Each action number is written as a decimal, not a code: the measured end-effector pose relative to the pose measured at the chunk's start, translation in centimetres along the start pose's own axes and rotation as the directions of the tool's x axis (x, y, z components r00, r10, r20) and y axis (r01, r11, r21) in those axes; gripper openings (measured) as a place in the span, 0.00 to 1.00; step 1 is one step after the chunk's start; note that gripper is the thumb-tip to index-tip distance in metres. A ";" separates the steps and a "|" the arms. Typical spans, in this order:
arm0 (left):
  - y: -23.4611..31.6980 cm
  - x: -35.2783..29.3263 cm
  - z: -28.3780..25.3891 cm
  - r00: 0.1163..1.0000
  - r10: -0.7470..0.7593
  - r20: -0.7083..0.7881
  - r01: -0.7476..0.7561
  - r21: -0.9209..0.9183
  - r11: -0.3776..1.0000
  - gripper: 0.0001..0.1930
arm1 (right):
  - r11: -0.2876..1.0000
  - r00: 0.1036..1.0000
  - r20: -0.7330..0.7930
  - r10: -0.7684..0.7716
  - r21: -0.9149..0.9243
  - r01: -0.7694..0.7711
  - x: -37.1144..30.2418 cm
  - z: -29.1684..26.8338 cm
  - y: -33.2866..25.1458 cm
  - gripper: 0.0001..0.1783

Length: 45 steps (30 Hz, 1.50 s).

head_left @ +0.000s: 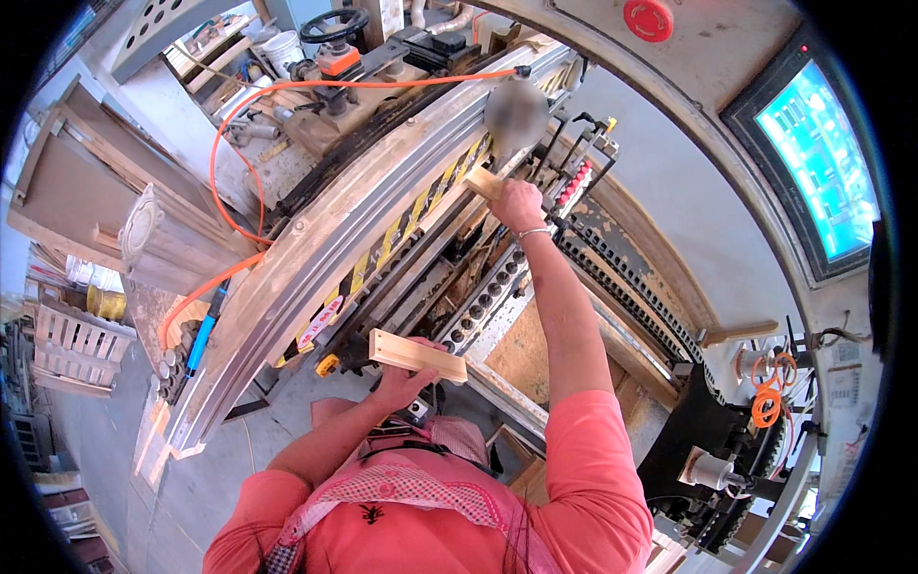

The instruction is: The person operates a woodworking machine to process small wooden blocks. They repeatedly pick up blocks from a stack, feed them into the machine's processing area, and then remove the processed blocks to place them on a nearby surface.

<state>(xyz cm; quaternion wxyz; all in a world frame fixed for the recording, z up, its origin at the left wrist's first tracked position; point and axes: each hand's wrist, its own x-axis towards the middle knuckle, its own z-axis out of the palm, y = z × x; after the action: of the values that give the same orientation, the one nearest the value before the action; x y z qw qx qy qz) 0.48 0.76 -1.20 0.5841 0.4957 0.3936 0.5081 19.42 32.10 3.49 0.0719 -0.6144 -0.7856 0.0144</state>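
My left hand [404, 385] is closed around a short, pale wooden block [406, 351] in front of my body. Small dark holes show near that block's left end. Stretched forward over the machine, my right hand [517, 206] grips a second wooden piece [482, 181], whose far end sticks out to the left of my fingers. This piece is close to the yellow-and-black striped edge [421, 206] of the machine's long rail. Whether it touches the machine I cannot tell. Beneath my right forearm runs a row of dark round fittings [486, 297].
A long metal rail [316, 215] curves along the left, with an orange hose [212, 182] looped over it. A blue air gun [203, 337] hangs near its lower end. Black toothed chains [636, 287] run at the right. A lit screen [818, 158] and red stop button [648, 19] are upper right.
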 end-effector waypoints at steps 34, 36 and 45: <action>-0.4 0.0 -0.3 1.000 -0.017 0.021 0.017 -0.016 1.000 0.20 | 0.999 0.996 0.077 0.036 -0.019 -0.035 0.2 -0.6 0.6 0.25; -0.6 0.0 -0.4 0.999 0.004 0.032 -0.003 -0.025 1.000 0.20 | 1.000 0.997 0.078 0.023 -0.018 -0.022 0.4 -0.7 1.3 0.25; 0.1 0.2 -0.1 1.000 -0.015 0.022 0.016 -0.058 0.998 0.19 | 0.999 0.994 0.101 0.048 -0.012 -0.047 0.6 -1.2 1.5 0.26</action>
<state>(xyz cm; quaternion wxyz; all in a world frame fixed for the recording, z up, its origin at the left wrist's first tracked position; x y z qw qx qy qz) 0.42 0.93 -1.14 0.6063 0.4808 0.3765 0.5094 20.85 32.91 4.60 0.0287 -0.6316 -0.7735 0.0432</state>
